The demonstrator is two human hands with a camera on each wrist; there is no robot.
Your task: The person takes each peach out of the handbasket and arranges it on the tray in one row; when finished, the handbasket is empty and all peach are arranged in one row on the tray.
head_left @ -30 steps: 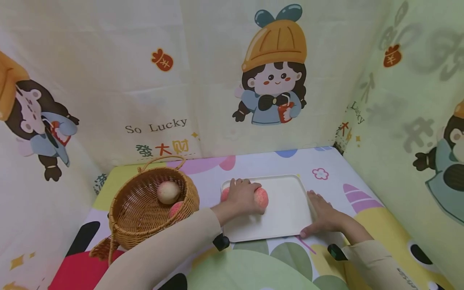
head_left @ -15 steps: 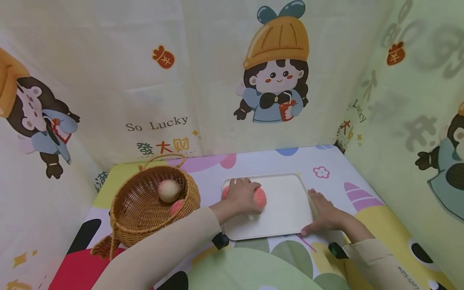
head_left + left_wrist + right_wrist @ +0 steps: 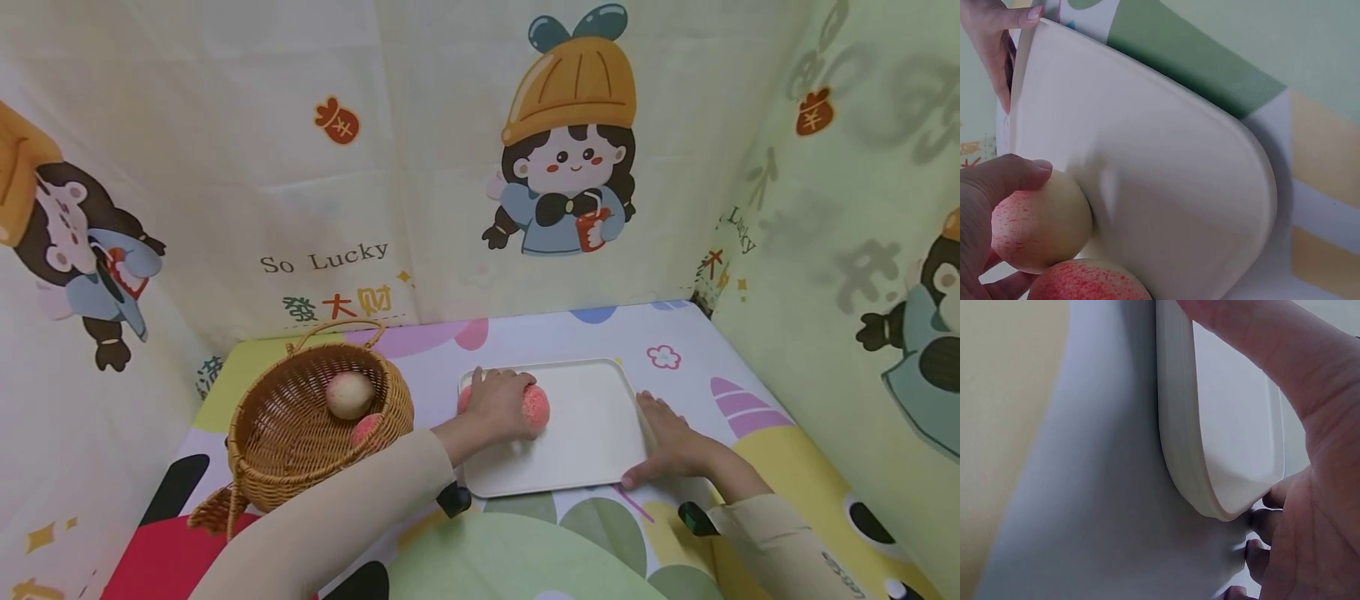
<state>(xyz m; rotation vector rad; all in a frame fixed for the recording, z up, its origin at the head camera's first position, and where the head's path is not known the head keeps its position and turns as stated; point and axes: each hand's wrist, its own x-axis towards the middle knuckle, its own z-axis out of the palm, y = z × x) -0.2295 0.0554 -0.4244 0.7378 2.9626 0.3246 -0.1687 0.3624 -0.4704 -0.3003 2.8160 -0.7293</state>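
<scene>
My left hand point(image 3: 495, 408) grips a pink-and-cream peach point(image 3: 1047, 219) over the left part of a white rectangular tray point(image 3: 588, 433). In the left wrist view the thumb lies on top of this peach, and part of the fingers shows beneath it. A second, redder peach point(image 3: 1088, 281) is right beside it, mostly behind the hand in the head view. At the tray's right end, my right hand point(image 3: 671, 442) touches the edge with its fingers extended. Its thumb rests at the near corner of the rim in the right wrist view.
Left of the tray stands a brown wicker basket point(image 3: 285, 417) with an arched handle, its mouth tipped toward me. Inside are a pale peach point(image 3: 350, 394) and a pink peach point(image 3: 365, 429). A printed cloth covers the table, and patterned fabric walls enclose the back and sides.
The left hand and the peach it grips have shifted very slightly left over the tray. My right hand stays at the tray's edge, and the basket has not moved.
</scene>
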